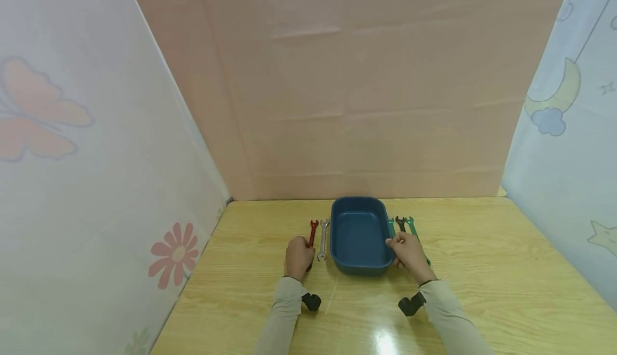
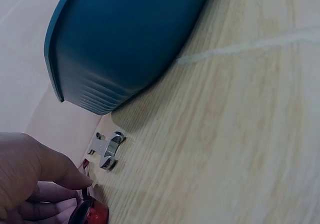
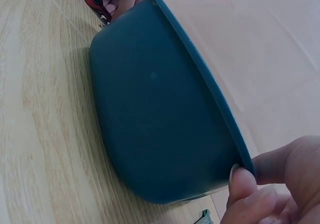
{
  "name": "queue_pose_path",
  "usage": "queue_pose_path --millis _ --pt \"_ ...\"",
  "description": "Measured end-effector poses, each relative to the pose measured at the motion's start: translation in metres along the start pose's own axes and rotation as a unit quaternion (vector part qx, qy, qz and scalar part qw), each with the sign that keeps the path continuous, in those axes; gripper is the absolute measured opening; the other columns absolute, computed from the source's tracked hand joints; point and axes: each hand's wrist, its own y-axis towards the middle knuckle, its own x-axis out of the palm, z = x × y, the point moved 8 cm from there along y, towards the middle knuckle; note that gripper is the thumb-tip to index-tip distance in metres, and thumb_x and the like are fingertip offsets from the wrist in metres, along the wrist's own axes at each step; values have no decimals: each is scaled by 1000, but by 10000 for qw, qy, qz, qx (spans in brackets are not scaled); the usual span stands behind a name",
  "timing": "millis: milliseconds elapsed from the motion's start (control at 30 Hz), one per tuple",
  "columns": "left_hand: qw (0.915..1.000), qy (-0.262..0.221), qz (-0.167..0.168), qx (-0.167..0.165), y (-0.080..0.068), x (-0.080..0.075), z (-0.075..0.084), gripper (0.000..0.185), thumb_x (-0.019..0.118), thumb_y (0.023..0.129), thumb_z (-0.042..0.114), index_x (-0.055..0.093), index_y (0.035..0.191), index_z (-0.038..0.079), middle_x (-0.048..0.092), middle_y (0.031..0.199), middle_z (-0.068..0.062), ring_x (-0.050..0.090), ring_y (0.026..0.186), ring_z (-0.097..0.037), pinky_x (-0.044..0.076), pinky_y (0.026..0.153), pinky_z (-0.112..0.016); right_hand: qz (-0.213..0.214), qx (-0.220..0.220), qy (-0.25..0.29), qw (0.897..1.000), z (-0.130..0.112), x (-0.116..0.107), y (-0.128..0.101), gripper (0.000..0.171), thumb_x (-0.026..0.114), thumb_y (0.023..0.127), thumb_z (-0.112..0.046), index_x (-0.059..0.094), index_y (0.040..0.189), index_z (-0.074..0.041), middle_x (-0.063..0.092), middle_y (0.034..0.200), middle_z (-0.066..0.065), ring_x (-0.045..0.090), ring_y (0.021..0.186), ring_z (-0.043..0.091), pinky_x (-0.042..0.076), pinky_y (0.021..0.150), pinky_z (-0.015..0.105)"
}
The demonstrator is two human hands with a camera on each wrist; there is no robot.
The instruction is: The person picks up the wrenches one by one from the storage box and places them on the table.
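Note:
A blue plastic tub [image 1: 362, 270] sits on the table with nothing inside. My right hand [image 1: 409, 253] pinches its right rim near the front corner, thumb on one side and fingers [image 3: 245, 186] on the other. To the left of the tub, my left hand [image 1: 298, 258] holds a red open-ended wrench [image 1: 313, 232] between thumb and fingers; the wrench's near end [image 2: 97, 214] shows below the thumb in the left wrist view. Between that wrench and the tub lies a silver wrench [image 1: 324, 240], untouched.
Right of the tub lie a green wrench [image 1: 391, 226], a dark wrench [image 1: 401, 224] and another green wrench [image 1: 412, 225], partly behind my right hand. A pink-beige cloth backdrop [image 1: 366, 130] stands along the wooden table's [image 1: 482, 269] far edge, with printed cloths at both sides.

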Motion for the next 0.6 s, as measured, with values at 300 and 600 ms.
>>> queue_pose_path --millis 300,600 --pt "9997 207 105 55 -2 -3 4 13 71 76 -1 66 64 3 58 57 -3 51 48 -15 42 43 -30 -14 126 -5 9999 7 -1 3 28 63 97 -18 52 74 -6 54 52 4 56 44 17 44 43 29" --pt "9997 214 110 64 -3 -2 5 12 71 76 -1 68 65 3 60 59 -4 52 48 -15 43 44 -30 -26 217 13 9998 8 -2 3 29 63 98 -21 56 80 0 56 53 4 54 43 15 45 44 30"
